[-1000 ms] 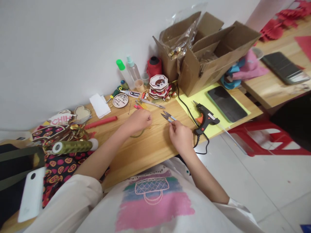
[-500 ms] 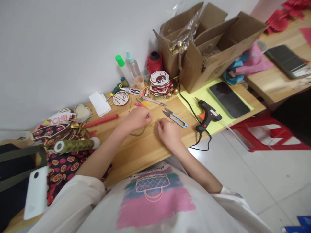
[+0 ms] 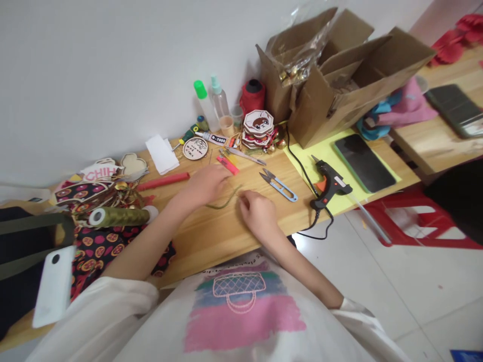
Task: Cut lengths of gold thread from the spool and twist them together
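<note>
My left hand (image 3: pixel 207 183) is over the wooden table, its fingertips beside a pink lighter-like piece (image 3: pixel 227 165). Its fingers curl downward and their undersides are hidden. A thin olive cord (image 3: pixel 226 202) lies on the wood between my two hands. Just right of the cord, my right hand (image 3: pixel 258 211) rests with curled fingers; whether anything is in it does not show. Blue-handled thread snips (image 3: pixel 279 185) lie to the right of that hand. Beyond the hands are a slim grey tool (image 3: pixel 247 156), a round wooden piece (image 3: pixel 195 148) and a B-7000 tube (image 3: pixel 217 139).
A black glue gun (image 3: pixel 329 183) and a phone (image 3: pixel 365 162) lie on yellow paper. Open cardboard boxes (image 3: pixel 350 85) stand at the back right. At left are a red stick (image 3: pixel 164 181), an olive ribbon roll (image 3: pixel 123 216) and patterned fabric (image 3: pixel 101 246).
My left hand has moved away from my right hand, slightly left, and its fingers have loosened. More of the cord and the pink piece now shows. The camera view has shifted slightly.
</note>
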`<action>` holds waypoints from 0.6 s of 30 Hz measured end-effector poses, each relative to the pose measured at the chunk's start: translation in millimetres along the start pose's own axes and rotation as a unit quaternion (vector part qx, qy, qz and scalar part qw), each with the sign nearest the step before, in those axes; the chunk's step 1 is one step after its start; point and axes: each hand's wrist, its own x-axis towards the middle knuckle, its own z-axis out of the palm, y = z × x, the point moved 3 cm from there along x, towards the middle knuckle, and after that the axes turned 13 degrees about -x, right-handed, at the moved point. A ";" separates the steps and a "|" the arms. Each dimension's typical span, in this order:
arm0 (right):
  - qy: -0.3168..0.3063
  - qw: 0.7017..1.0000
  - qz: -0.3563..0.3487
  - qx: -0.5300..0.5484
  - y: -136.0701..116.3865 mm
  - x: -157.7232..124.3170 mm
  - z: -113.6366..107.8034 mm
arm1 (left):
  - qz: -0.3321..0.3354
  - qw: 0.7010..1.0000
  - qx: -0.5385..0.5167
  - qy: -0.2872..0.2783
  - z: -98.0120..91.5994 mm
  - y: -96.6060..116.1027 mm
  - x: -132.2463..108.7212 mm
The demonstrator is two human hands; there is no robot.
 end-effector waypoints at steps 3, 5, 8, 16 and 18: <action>-0.010 1.000 -0.017 -0.012 2.5 -7.4 -5.3 | 0.043 0.998 0.032 0.023 5.3 -0.1 -27.6; -0.025 0.999 -0.032 -0.029 4.0 -13.4 -10.1 | 0.060 0.996 0.049 0.034 16.0 3.6 -45.9; -0.035 0.996 -0.069 -0.043 8.4 -18.9 -18.6 | 0.063 0.996 0.057 0.026 38.2 9.5 -64.0; 0.061 0.980 -0.157 -0.104 22.2 4.2 -17.3 | 0.082 0.996 0.005 0.041 59.7 2.0 -59.3; 0.054 0.971 -0.203 -0.117 21.2 6.8 -10.5 | 0.092 0.995 -0.002 0.045 57.3 0.7 -57.8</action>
